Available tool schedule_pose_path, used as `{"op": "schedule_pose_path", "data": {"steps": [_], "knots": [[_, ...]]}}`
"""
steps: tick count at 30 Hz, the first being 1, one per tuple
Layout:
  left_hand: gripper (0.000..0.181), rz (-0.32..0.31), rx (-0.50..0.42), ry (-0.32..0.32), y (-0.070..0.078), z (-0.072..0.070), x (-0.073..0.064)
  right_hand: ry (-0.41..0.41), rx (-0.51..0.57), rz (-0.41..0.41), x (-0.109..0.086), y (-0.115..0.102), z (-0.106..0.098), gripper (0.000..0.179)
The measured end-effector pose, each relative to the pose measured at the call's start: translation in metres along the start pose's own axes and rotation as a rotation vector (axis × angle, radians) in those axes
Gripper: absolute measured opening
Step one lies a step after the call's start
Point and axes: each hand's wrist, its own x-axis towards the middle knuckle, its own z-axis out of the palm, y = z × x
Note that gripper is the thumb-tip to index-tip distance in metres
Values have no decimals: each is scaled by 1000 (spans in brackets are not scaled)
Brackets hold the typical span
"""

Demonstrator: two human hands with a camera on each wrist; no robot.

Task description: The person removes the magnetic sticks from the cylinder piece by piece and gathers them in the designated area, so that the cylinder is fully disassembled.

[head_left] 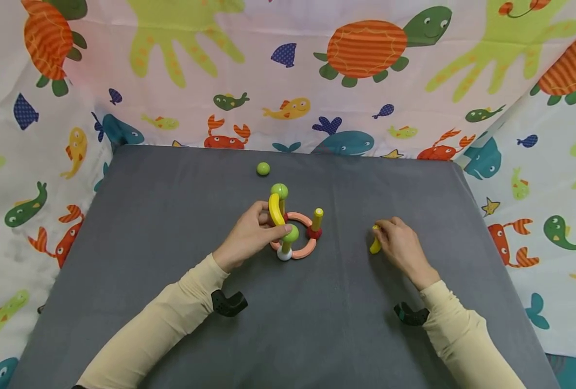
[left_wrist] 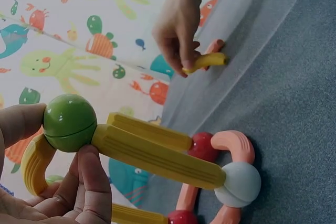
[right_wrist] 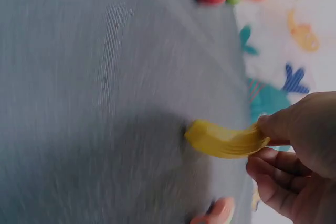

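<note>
A small construction of balls and sticks stands mid-table. Its base is a ring of pink curved pieces [head_left: 303, 252] joined by red balls [head_left: 314, 233] and a white ball [left_wrist: 238, 184], with straight yellow sticks [left_wrist: 157, 153] rising from it. My left hand [head_left: 250, 233] pinches the green ball [left_wrist: 70, 123] atop the stick over the white ball. A yellow curved stick [head_left: 276, 209] links that ball to another green ball [head_left: 279, 190]. Off to the right, my right hand [head_left: 404, 248] pinches one end of a loose yellow curved stick [right_wrist: 226, 140], its other end pointing down at the cloth.
One loose green ball [head_left: 263, 169] lies behind the construction, toward the table's back edge. A loose pink curved piece [right_wrist: 216, 212] lies close to my right hand. Grey cloth covers the table [head_left: 181, 183]; a sea-animal curtain [head_left: 171, 108] borders its back and sides.
</note>
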Motion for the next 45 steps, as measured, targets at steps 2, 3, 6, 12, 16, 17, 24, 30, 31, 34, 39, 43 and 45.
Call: {"op": "schedule_pose_path", "data": {"steps": [2, 3, 6, 12, 16, 17, 24, 30, 31, 34, 39, 43, 45], "knots": [[58, -6, 9, 4, 0, 0, -1, -12, -20, 3, 0, 13, 2, 21], [57, -9, 11, 4, -1, 1, -1, -16, -21, 4, 0, 17, 4, 21], [57, -15, 20, 9, -2, 2, -2, -13, -25, 10, -4, 22, 10, 20], [60, -14, 21, 0, 3, 3, -2, 3, -69, 44, -12, 16, 8, 23], [59, -15, 37, 6, 6, 2, -2, 14, -90, 58, -15, 12, 7, 22], [59, -13, 40, 5, 6, 1, -2, 24, -95, 62, -15, 12, 7, 21], [59, 1, 58, -14, 8, 1, 0, 102, -144, 119, -15, 21, 11, 17], [57, -4, 58, -20, 10, 0, 1, 159, -142, 112, -16, 22, 11, 14], [58, -5, 60, -21, 10, 0, 1, 177, -127, 97, -15, 17, 10, 13], [60, -8, 64, -22, 11, -1, 1, 203, 14, 3, -12, -13, 9, 12], [58, -12, 53, -6, 11, -3, 1, 128, 349, -191, 1, -96, 5, 30], [44, 10, 17, -3, 11, -5, 2, 129, 382, -220, 15, -145, 4, 53], [41, 25, 9, 7, 10, -6, 2, 148, 341, -212, 21, -158, 6, 58]]}}
